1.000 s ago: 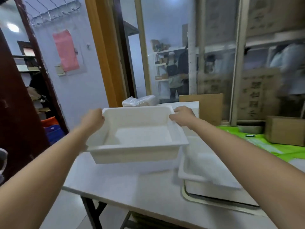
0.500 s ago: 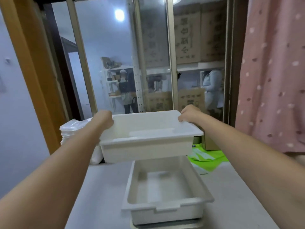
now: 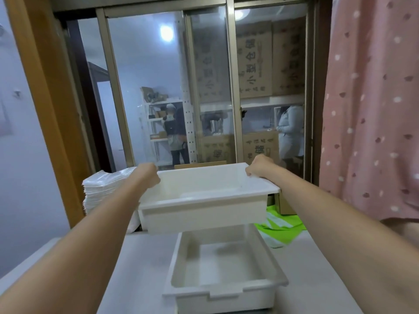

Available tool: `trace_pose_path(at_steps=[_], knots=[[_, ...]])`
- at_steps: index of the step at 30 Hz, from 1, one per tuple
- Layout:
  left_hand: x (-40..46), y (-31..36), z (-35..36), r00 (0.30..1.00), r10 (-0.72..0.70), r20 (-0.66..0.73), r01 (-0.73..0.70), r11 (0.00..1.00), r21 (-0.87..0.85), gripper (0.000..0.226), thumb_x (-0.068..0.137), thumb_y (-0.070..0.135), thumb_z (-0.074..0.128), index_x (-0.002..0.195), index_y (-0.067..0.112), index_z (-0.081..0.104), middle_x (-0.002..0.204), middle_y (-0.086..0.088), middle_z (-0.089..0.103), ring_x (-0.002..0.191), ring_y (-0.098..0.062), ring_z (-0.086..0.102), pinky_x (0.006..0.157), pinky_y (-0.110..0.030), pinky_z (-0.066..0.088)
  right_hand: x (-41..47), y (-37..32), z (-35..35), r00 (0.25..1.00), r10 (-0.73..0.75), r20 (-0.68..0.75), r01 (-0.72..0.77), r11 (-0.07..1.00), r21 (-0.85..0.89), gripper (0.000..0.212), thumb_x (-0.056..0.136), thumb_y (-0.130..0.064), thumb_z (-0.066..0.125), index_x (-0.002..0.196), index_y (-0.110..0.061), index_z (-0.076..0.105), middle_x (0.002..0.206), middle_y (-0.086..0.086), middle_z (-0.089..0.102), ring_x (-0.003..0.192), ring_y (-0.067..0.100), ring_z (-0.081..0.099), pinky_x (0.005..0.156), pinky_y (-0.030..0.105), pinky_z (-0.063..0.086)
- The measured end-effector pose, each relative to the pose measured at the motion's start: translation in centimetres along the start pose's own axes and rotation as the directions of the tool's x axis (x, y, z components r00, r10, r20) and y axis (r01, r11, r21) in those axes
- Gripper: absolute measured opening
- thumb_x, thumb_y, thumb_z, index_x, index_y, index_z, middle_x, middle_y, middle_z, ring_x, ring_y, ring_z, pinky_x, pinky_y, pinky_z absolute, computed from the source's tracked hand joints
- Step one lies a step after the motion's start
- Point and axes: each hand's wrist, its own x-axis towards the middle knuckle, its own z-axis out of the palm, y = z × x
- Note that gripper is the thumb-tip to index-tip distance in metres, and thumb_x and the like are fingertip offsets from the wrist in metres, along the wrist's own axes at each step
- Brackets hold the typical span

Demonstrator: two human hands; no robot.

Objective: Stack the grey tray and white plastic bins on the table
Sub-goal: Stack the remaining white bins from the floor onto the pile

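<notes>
The left hand [image 3: 148, 175] and the right hand [image 3: 258, 166] each grip, with curled fingers, one side rim of a white plastic bin [image 3: 204, 200], which is held in the air. Below it a second white bin [image 3: 226, 288] stands at the near edge of the table [image 3: 145, 257]. A stack of clear plastic sheets [image 3: 104, 189] lies at the far left corner.

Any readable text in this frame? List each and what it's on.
"小型仓储": big characters down the upper cardboard box behind the window.
"储": lower box behind the glass; its other print is too blurred.
Print on the other boxes: mirrored or blurred, unreadable.
Held bin and bin on the table: no text.
</notes>
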Motion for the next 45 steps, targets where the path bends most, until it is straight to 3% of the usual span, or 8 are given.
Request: trace_pose_path(at_steps=[5, 13, 16, 18, 28, 35, 42, 45], knots=[[-0.1, -1.2, 0.2, 0.981, -0.145, 0.13, 0.189, 0.872, -0.451, 0.027, 0.097, 0.021, 0.046, 0.1, -0.001, 0.061, 0.083, -0.011, 0.06, 0.059, -0.02, 0.055, 0.05, -0.026, 0.046, 0.5, 0.7, 0.4, 0.994, 0.049, -0.094, -0.05, 0.999, 0.001, 0.023, 0.086, -0.016, 0.057, 0.105, -0.005, 0.059, 0.095, 0.01, 0.058, 0.082, 0.026, 0.055, 0.055, 0.024, 0.039], [-2.9, 0.4, 1.8, 0.869, -0.392, 0.302, 0.364, 0.092, -0.927, 0.062, 0.09, 0.049, 0.032, 0.144, 0.017, 0.038, 0.149, -0.008, 0.039, 0.135, -0.033, 0.041, 0.108, -0.047, 0.037, 1.1, 2.4, 0.8, 0.932, 0.207, -0.298, -0.216, 0.976, 0.004, 0.031, 0.091, -0.009, 0.051, 0.12, 0.0, 0.058, 0.12, 0.018, 0.061, 0.11, 0.035, 0.06, 0.084, 0.035, 0.051], [-4.3, 4.0, 3.1, 0.711, -0.482, 0.513, 0.439, -0.266, -0.858, 0.078, 0.082, 0.065, 0.038, 0.143, 0.018, 0.034, 0.15, -0.007, 0.035, 0.132, -0.037, 0.039, 0.109, -0.056, 0.032, 0.9, 1.8, 1.3, 0.923, 0.231, -0.308, -0.233, 0.972, 0.031, 0.03, 0.091, -0.008, 0.052, 0.119, -0.001, 0.059, 0.119, 0.017, 0.062, 0.11, 0.033, 0.06, 0.081, 0.032, 0.05], [-5.6, 7.4, 3.6, 0.699, -0.46, 0.547, 0.43, -0.34, -0.836, 0.091, 0.072, 0.071, 0.036, 0.146, 0.018, 0.026, 0.149, -0.012, 0.032, 0.13, -0.04, 0.038, 0.108, -0.057, 0.031, 0.8, 1.5, 1.8, 0.924, 0.228, -0.307, -0.225, 0.973, 0.046, 0.03, 0.091, -0.008, 0.052, 0.119, -0.001, 0.06, 0.118, 0.017, 0.063, 0.109, 0.033, 0.061, 0.079, 0.031, 0.049], [-6.7, 14.8, 3.9, 0.731, -0.496, 0.469, 0.445, -0.174, -0.879, 0.069, 0.1, 0.047, 0.025, 0.154, 0.01, 0.002, 0.155, -0.023, 0.014, 0.137, -0.039, 0.031, 0.112, -0.048, 0.025, -0.3, 1.3, 1.3, 0.933, 0.228, -0.278, -0.223, 0.973, 0.053, 0.033, 0.091, -0.014, 0.047, 0.119, -0.005, 0.061, 0.119, 0.015, 0.063, 0.108, 0.033, 0.061, 0.084, 0.034, 0.05], [-4.5, 10.3, 3.0, 0.779, -0.384, 0.495, 0.413, -0.28, -0.867, 0.06, 0.085, 0.053, 0.04, 0.135, 0.02, 0.04, 0.125, -0.008, 0.055, 0.11, -0.03, 0.053, 0.096, -0.044, 0.045, 0.9, 3.5, -0.5, 0.929, 0.259, -0.264, -0.187, 0.944, 0.27, 0.053, 0.094, -0.041, 0.032, 0.129, -0.008, 0.055, 0.126, 0.016, 0.059, 0.112, 0.036, 0.059, 0.098, 0.045, 0.048], [-3.5, 4.4, 1.6, 0.885, -0.099, 0.454, 0.455, -0.018, -0.891, 0.031, 0.096, 0.041, 0.041, 0.089, 0.012, 0.052, 0.081, -0.008, 0.055, 0.072, -0.025, 0.052, 0.072, -0.032, 0.043, 0.9, 4.9, -1.0, 0.969, 0.238, 0.061, -0.216, 0.709, 0.671, 0.062, 0.094, -0.053, 0.039, 0.138, -0.01, 0.046, 0.124, 0.011, 0.06, 0.107, 0.027, 0.056, 0.089, 0.037, 0.045], [-3.5, 3.1, 1.1, 0.924, -0.051, 0.38, 0.383, 0.119, -0.916, 0.026, 0.101, 0.03, 0.04, 0.101, 0.006, 0.051, 0.078, -0.011, 0.054, 0.067, -0.024, 0.051, 0.058, -0.034, 0.041, 0.6, 4.3, -0.1, 0.968, 0.111, 0.224, -0.241, 0.642, 0.727, 0.053, 0.096, -0.05, 0.041, 0.133, -0.013, 0.049, 0.122, 0.009, 0.058, 0.118, 0.028, 0.054, 0.096, 0.04, 0.044]])
